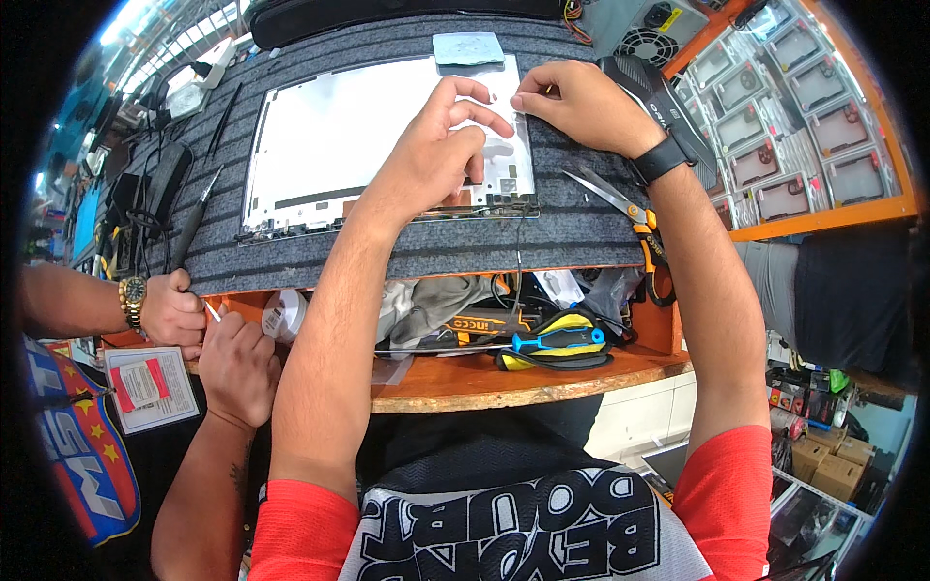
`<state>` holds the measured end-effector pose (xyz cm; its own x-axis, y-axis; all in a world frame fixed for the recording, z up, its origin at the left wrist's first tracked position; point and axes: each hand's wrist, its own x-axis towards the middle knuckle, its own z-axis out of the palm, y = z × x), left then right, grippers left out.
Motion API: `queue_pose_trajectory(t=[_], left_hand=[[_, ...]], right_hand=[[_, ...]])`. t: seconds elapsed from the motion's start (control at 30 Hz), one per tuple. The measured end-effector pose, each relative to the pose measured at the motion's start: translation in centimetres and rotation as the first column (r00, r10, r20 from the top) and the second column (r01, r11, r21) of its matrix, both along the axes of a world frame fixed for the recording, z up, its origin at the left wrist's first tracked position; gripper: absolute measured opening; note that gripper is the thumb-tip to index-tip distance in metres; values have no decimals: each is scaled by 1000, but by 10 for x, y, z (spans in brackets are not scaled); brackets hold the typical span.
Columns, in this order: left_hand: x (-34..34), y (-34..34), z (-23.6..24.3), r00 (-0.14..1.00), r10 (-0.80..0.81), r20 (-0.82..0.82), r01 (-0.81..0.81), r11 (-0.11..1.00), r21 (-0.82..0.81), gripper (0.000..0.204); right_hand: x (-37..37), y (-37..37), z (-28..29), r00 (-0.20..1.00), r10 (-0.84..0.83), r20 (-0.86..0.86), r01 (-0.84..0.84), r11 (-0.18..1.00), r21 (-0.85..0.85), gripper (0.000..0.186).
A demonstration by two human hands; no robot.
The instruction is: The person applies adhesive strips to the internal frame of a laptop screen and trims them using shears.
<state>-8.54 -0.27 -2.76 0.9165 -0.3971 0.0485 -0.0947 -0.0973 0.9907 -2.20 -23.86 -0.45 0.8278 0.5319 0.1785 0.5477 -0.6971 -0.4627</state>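
A thin white panel with a strip of circuit board along its near edge, like a laptop screen, lies on a grey striped mat. Over its right part is my left hand, fingers bent and apart, with nothing visible in them. My right hand pinches with thumb and forefinger at the panel's right edge; what is between the fingertips is too small to make out. A tiny pale bit shows between the two hands. Beyond them, a light grey flat pad rests on the panel's far edge.
Orange-handled scissors lie right of the panel, a screwdriver left. Below the mat, an open drawer holds tools, including a blue-handled screwdriver. At left, another person's hands hold a thin white stick. A parts cabinet stands right.
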Motion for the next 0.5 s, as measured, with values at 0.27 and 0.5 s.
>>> queue_pose_trajectory(t=[0.27, 0.5], left_hand=[[1, 0, -1, 1000, 17, -4, -17, 1000, 10, 50], [2, 1, -2, 1000, -4, 15, 4, 1000, 7, 48]], right_hand=[[2, 2, -3, 999, 51, 1, -51, 999, 11, 28], [5, 3, -6, 999, 30, 36, -29, 999, -16, 26]])
